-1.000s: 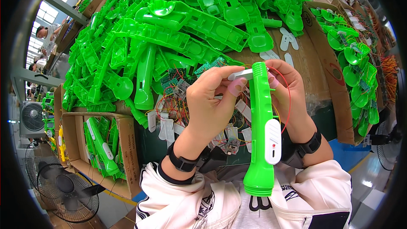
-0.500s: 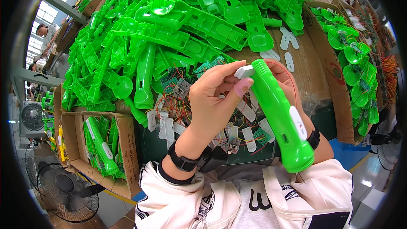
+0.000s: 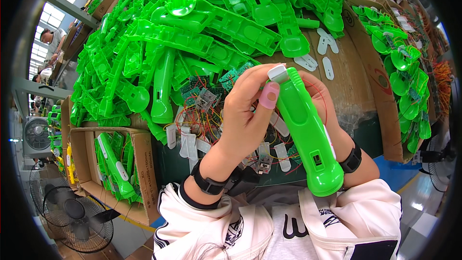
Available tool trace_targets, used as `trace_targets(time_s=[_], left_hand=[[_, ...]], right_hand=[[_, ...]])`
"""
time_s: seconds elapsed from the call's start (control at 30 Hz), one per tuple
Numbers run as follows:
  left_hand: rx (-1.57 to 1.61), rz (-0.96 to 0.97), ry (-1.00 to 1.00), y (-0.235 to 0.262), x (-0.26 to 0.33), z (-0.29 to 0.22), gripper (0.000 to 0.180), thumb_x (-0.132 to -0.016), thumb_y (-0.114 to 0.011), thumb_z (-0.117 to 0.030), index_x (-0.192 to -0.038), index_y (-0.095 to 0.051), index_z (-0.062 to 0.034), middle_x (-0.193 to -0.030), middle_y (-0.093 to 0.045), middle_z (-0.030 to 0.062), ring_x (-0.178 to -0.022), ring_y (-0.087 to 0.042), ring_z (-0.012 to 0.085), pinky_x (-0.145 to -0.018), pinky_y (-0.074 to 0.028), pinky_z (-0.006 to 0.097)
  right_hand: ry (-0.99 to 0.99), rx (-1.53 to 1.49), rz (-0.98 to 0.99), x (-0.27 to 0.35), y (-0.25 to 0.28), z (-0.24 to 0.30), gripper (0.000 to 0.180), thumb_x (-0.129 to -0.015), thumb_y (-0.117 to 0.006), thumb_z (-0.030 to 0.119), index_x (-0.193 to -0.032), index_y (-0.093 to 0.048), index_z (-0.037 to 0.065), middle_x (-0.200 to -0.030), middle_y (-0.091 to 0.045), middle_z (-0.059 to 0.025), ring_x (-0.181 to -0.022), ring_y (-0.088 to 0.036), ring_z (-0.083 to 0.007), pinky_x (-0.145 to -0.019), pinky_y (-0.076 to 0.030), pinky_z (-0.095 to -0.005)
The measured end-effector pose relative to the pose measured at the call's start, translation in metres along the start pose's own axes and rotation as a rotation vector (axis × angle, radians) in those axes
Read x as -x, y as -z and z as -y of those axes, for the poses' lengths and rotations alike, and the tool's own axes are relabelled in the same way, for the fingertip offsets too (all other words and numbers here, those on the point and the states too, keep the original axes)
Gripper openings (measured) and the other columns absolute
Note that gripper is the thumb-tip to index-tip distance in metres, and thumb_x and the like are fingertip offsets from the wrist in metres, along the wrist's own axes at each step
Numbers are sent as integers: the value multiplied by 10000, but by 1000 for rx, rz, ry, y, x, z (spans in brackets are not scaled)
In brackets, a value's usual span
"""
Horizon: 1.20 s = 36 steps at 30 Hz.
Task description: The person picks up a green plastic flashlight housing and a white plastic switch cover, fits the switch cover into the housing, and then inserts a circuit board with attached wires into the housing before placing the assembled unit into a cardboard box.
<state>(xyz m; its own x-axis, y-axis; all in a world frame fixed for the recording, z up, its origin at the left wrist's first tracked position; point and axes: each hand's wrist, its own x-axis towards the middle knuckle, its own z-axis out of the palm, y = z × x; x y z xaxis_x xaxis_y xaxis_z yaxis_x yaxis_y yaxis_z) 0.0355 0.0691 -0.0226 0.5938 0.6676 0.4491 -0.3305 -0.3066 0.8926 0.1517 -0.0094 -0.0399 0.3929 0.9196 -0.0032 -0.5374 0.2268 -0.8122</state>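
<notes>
A green plastic flashlight [image 3: 305,125] is held in front of me, its wide head tilted down toward my chest. My right hand [image 3: 321,103] is closed around its far side, with most of the fingers hidden behind the body. At the narrow tail end, my left hand [image 3: 248,101] pinches a small white plastic piece [image 3: 277,73] that sits against the flashlight. A pink cover wraps the left thumb. The flashlight has a small rectangular slot near its head, and a white strip shows along its right side. A thin red wire [image 3: 326,101] loops beside the right hand.
A large heap of green flashlight shells [image 3: 192,33] fills the far side. Circuit boards with tangled wires [image 3: 204,98] and white plastic strips [image 3: 190,147] lie below my hands. Cardboard boxes stand left [image 3: 144,178] and right [image 3: 385,115], holding green parts. A black fan [image 3: 74,212] is lower left.
The flashlight has rolled in my hands, so its white side panel has turned away to the right and the slot faces me more. Its head has shifted slightly left.
</notes>
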Motion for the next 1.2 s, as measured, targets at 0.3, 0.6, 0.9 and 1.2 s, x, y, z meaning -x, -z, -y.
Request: trace_targets(time_s=[0.3, 0.6, 0.9, 1.2], left_hand=[[-135, -5, 47, 1, 3, 7, 245, -928, -394, -190, -1040, -509, -5, -895, -567, 28, -751, -504, 64, -666, -409, 201], [-400, 3, -66, 1, -1, 2, 187, -901, -409, -114, -970, -539, 1, -837, -582, 77, -697, -538, 132, -638, -429, 245], [-439, 37, -80, 0, -2, 0, 170, -827, -512, -82, -986, -543, -27, -918, -563, 150, -786, -570, 296, -644, -460, 323], [-413, -2, -321, 0, -2, 1, 209, -740, -598, -4, -948, -587, -23, -896, -564, 113, -771, -563, 230, -658, -457, 285]], right_hand=[[198, 773, 125, -9, 3, 21, 180, -820, -514, 19, -993, -555, -3, -852, -612, -69, -779, -576, -112, -682, -465, -237], [619, 829, 99, -11, -1, 29, 273, -739, -643, 49, -1007, -595, 36, -912, -577, -74, -804, -557, -152, -692, -452, -245], [682, 815, 86, -10, 0, 20, 161, -744, -619, 18, -904, -603, 19, -875, -574, -83, -732, -552, -142, -627, -447, -235], [722, 758, 136, -8, -1, 11, 155, -756, -558, -2, -911, -557, -6, -858, -568, -100, -666, -521, -139, -562, -421, -226]])
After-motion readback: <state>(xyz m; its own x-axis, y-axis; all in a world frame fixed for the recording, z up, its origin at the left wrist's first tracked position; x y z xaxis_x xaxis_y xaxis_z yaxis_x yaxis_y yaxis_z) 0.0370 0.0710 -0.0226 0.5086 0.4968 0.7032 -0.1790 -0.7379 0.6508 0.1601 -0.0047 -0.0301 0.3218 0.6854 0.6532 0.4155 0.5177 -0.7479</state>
